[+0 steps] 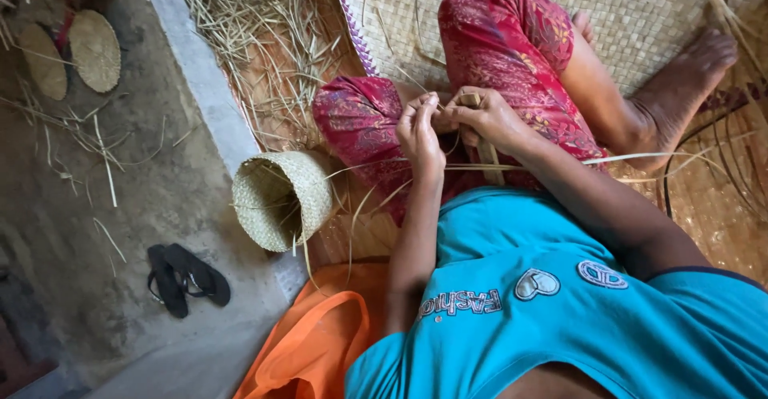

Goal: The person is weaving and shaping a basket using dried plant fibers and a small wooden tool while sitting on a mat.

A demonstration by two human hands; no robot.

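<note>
Both hands are working close together over the raised knees. The left hand (419, 131) is pinching thin straw strands (384, 171) between curled fingers, while the right hand (490, 119) is clenching around a flat woven strip (486, 155). The strip is hanging down toward the body, its long axis near vertical. The strands are trailing sideways. The person is sitting on a woven mat (640, 15); a small woven basket (282, 199) is lying on its side nearby, with black sandals (186, 277) on the concrete floor (120, 207).

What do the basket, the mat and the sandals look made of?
Basket: plaited pale dried leaf or straw strips, matte, with loose ends sticking out. Mat: the same kind of flat strips in a checker weave. Sandals: probably black rubber or foam, dull.
</note>
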